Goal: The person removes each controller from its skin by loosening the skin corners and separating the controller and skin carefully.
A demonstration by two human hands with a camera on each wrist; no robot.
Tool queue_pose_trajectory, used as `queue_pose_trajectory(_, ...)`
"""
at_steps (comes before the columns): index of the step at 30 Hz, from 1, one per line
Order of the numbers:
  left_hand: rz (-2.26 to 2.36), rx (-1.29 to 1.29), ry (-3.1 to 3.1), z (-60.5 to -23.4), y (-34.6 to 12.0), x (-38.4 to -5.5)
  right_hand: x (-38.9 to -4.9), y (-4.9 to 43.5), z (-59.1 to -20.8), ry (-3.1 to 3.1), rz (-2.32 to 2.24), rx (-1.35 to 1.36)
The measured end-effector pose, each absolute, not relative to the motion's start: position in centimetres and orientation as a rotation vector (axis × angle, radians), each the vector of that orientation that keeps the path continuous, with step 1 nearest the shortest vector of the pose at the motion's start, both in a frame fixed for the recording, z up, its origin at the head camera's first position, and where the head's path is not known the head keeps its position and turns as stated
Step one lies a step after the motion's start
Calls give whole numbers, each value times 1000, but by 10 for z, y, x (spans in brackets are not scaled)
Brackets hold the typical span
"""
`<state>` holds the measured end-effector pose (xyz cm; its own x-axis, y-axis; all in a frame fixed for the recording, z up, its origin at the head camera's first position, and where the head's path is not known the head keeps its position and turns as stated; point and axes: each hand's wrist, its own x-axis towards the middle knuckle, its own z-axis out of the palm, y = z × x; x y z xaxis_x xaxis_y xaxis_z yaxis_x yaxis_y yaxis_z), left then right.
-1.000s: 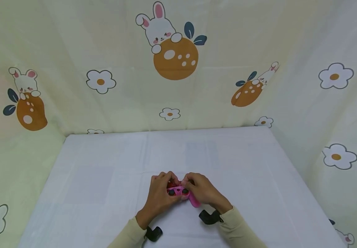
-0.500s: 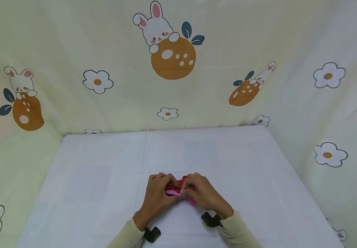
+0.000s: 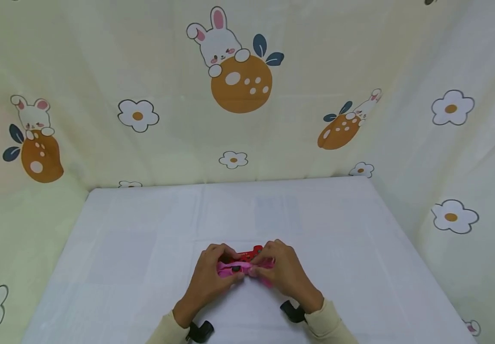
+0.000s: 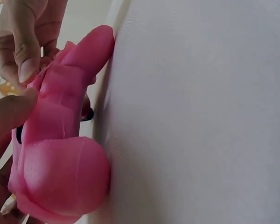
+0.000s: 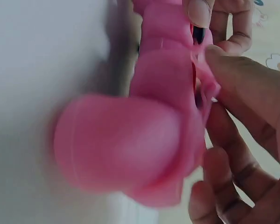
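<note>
Head view is showing a red controller (image 3: pixel 244 256) at the near middle of a white-covered table (image 3: pixel 316 224), a pink cover (image 3: pixel 225 272) lying partly around it. The left hand (image 3: pixel 206 272) is gripping the cover's left end, fingers bent and thumb at the near edge; the right hand (image 3: pixel 287 270) is pinching the cover near its middle between thumb and forefinger. Both hands are hiding the ends of the assembly.

Left wrist view is exposing the underside, unseen from above: smooth, matte, two rounded lobes and a faint seam. Right wrist view is revealing the cover's thin rim standing wavy and parted, with a red strip and black part showing in the gap.

Black wrist cameras (image 3: pixel 201 331) are projecting beside beige sleeves (image 3: pixel 326 319). Beyond the table, a printed fabric backdrop (image 3: pixel 174 148) is hanging.
</note>
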<state>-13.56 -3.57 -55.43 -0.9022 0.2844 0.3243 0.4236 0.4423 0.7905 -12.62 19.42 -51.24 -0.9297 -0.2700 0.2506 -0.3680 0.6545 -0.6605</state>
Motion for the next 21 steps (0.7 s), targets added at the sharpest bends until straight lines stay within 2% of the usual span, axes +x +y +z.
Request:
queue_pose_trajectory(13,-1492,-573,-2534,-553,-44,-133,-149,167,-509,-2904,1072,691)
queue_pose_trajectory(21,-1456,-594,-2526,-555,-43,-133,-153,163,-503,-3000,1165,622)
